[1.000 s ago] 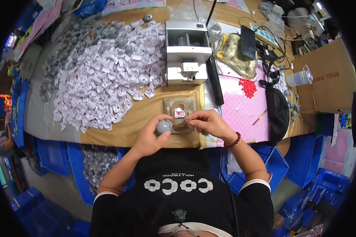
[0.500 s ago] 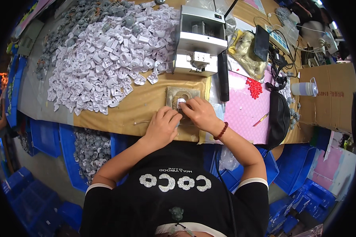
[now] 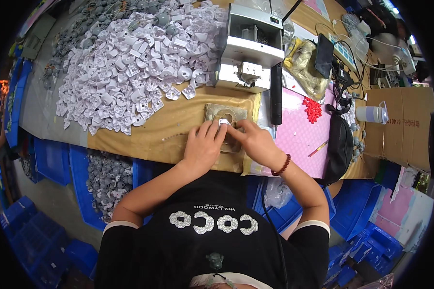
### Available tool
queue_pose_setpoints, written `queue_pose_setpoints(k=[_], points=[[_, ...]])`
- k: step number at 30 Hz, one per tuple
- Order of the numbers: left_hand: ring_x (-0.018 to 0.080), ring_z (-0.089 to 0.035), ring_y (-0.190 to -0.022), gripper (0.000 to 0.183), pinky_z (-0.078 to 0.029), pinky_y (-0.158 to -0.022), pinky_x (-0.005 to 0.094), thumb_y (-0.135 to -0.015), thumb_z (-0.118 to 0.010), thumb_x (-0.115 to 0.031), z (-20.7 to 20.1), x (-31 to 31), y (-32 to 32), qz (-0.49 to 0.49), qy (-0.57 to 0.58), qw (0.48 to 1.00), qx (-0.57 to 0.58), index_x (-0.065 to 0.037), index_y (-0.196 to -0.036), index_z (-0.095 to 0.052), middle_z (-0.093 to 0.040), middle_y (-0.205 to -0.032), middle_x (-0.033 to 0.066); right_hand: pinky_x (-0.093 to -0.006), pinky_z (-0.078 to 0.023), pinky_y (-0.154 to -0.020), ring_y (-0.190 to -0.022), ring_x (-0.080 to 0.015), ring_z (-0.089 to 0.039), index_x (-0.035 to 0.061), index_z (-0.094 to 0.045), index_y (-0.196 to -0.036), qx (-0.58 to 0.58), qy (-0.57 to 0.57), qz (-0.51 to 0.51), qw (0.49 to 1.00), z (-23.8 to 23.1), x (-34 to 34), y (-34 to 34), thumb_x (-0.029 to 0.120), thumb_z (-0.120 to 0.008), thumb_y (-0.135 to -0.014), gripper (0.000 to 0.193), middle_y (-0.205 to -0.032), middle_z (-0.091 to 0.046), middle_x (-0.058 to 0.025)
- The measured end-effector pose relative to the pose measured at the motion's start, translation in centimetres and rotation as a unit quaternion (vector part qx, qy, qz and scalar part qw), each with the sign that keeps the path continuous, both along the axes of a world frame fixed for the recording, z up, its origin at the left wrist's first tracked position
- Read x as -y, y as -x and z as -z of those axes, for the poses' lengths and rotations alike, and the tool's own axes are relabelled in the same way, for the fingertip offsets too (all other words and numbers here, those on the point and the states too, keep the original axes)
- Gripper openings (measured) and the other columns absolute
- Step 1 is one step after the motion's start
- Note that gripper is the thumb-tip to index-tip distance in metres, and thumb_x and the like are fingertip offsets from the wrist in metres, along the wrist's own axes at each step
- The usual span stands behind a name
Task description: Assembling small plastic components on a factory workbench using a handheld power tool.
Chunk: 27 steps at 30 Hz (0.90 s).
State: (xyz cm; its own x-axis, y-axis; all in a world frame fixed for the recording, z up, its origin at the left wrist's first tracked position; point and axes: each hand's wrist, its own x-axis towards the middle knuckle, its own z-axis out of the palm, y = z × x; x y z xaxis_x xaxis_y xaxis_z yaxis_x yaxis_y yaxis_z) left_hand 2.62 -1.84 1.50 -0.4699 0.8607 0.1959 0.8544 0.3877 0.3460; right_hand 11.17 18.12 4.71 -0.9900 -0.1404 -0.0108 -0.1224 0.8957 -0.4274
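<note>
Fingers (image 3: 216,132) of the left hand (image 3: 201,148) lie close together, tips at a small white plastic piece (image 3: 223,122) over a square block (image 3: 211,114) on the tabletop (image 3: 166,152). The right hand (image 3: 263,147), fingers bent, meets the same piece from the other side; whether either hand pinches it, I cannot tell. A thin pale wire (image 3: 174,137) lies left of the left hand. Beyond are a heap of white parts (image 3: 125,77) and a white machine (image 3: 250,51); red bits (image 3: 313,111) lie on the pink sheet (image 3: 296,139) to the right.
</note>
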Motion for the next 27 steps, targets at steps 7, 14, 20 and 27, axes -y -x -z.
queue_pose_setpoints(k=[7, 14, 20, 27], points=[[0.0286, -0.053, -0.119, 0.047, -0.043, -0.091, 0.0411, -0.082, -0.06, -0.011, 0.5, -0.2, 0.5, 0.021, -0.01, 0.999, -0.038, 0.001, -0.127, -0.056, -0.058, -0.124, 0.0161, -0.025, -0.055, -0.08, -0.099, -0.0143, -0.065, 0.0028, -0.066, -0.118, 0.066, 0.374, 0.225, 0.897, 2.3, -3.4, -1.3, -0.007, -0.069, -0.085, 0.034, -0.118, -0.061, -0.0059], [0.0308, -0.054, -0.122, 0.052, -0.045, -0.091, 0.0418, -0.077, -0.063, -0.006, 1.0, 0.0, 0.5, 0.02, -0.02, 1.0, -0.006, -0.003, -0.129, -0.058, -0.058, -0.126, 0.0149, -0.0331, -0.051, -0.099, -0.114, -0.0223, -0.063, -0.0007, -0.066, -0.11, -0.117, 0.524, 0.205, 0.818, 5.9, -1.2, 1.1, -0.015, -0.061, -0.087, 0.027, -0.124, -0.058, -0.0095], [0.0302, -0.056, -0.12, 0.046, -0.047, -0.09, 0.0409, -0.077, -0.062, -0.007, 1.1, -0.1, 0.8, 0.025, -0.037, 0.999, -0.008, -0.002, -0.124, -0.061, -0.06, -0.123, 0.0143, -0.0413, -0.055, -0.099, -0.116, -0.0257, -0.063, -0.0015, -0.067, -0.106, -0.037, 0.723, 0.177, 0.667, 5.4, -0.2, 2.6, -0.016, -0.061, -0.088, 0.024, -0.126, -0.058, -0.013], [0.0292, -0.057, -0.119, 0.042, -0.049, -0.088, 0.0403, -0.075, -0.066, -0.007, 1.5, -0.1, 1.7, 0.04, -0.057, 0.997, 0.016, -0.004, -0.117, -0.065, -0.061, -0.117, 0.0113, -0.0338, -0.057, -0.091, -0.104, -0.0212, -0.066, 0.0032, -0.071, -0.115, 0.089, 0.552, 0.135, 0.818, 2.8, -1.4, 2.7, -0.003, -0.073, -0.085, 0.031, -0.121, -0.065, -0.0107]])
